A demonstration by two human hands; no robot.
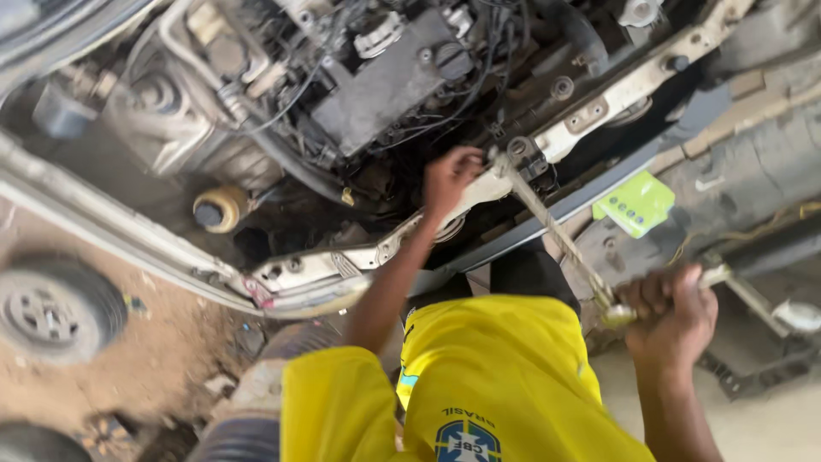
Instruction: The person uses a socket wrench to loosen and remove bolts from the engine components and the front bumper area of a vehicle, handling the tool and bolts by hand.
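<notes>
Two hands on a long wrench (560,235): left (451,175) at its head, right (671,316) gripping its handle.

The scene is being viewed from a single camera worn on the head, which is being aimed steeply downward and forward over the wearer's own yellow shirt (479,376) into the open engine bay (376,94) of a car. The frame is being tilted strongly, so that the car's front crossmember (599,107) is being shown running diagonally from lower left to upper right, with the dirt ground (154,359) and a wheel (56,310) being caught at the lower left. Everything is being seen from close range, within arm's reach, and no second view is being supplied to share any part of it.
</notes>
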